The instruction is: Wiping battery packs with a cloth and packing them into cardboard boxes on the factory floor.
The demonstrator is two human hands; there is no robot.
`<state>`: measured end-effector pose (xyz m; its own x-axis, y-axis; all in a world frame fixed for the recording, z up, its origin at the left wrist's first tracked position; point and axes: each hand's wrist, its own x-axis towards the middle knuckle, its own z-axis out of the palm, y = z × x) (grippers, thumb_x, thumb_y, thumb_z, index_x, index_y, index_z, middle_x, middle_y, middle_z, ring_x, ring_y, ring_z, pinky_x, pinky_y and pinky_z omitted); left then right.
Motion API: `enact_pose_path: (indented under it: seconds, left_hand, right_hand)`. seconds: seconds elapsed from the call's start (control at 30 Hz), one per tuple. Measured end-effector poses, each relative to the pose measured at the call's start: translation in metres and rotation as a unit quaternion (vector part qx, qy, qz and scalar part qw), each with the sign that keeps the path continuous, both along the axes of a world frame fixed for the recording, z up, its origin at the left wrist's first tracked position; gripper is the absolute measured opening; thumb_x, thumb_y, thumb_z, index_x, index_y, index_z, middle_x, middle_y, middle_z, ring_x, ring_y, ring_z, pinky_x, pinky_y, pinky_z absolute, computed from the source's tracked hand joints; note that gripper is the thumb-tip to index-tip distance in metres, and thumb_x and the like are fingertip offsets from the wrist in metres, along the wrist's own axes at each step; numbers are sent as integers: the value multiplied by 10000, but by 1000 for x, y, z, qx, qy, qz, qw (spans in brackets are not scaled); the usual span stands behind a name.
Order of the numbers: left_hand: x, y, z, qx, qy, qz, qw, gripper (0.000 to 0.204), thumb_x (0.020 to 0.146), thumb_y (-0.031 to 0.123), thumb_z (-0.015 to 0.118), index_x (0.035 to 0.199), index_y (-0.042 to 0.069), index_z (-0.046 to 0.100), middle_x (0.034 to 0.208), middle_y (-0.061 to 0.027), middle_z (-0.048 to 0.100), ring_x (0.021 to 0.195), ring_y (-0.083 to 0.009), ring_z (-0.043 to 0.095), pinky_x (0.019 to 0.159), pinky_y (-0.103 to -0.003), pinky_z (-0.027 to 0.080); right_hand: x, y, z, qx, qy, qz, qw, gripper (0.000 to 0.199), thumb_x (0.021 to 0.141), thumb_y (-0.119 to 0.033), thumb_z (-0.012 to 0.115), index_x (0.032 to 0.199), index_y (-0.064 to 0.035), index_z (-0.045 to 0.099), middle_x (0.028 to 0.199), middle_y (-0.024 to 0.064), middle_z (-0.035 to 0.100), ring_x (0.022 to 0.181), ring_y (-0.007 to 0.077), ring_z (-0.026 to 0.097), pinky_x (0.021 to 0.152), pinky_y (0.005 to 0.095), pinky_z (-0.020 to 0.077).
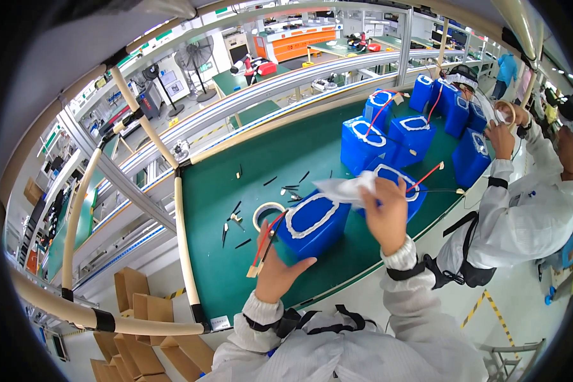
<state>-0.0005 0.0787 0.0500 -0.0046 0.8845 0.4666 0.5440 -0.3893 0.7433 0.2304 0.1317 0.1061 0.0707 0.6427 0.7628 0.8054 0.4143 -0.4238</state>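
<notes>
A blue battery pack [315,224] with a white band on its top lies on the green table [223,254] in front of me. My left hand [275,270] grips its near left corner, where red and black wires [266,243] hang down to a small tan tag. My right hand [388,213] is raised above a second blue pack [415,198] and pinches a crumpled white sheet [345,188]. A roll of tape [265,208] lies flat just left of the first pack.
Several more blue packs [388,137] with red leads stand further back on the table. A co-worker in white [528,204] stands at the right with hands on a pack. Small black strips [235,219] litter the table. Cardboard boxes [140,312] are stacked at lower left.
</notes>
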Motion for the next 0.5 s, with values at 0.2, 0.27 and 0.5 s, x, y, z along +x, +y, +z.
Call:
enact_pose_path:
  seconds: [0.2,0.27,0.5]
  left_hand:
    - [37,20,-15,-52,-289,-49,955,833,601,175,862,1264,1,390,1229,-134,486,1101,-238,526,919,-356,454]
    - [30,24,-16,-2,-238,-53,970,849,571,178,873,1255,1,402,1196,-130,516,1077,-240,544,910,-349,459]
    - [-12,68,-8,-126,-343,-90,926,763,524,73,828,1183,49,446,1096,-86,562,1007,-225,557,894,-349,455]
  right_hand:
    - [27,-49,-23,-130,531,169,820,267,913,-229,597,971,22,667,783,19,651,694,53,552,596,198,395]
    - [34,-57,-26,-151,557,165,800,267,913,-230,595,968,21,667,781,18,650,687,53,548,595,198,394]
    - [46,-71,-54,-227,582,168,763,258,909,-226,595,960,16,667,745,6,622,636,53,487,565,213,374]
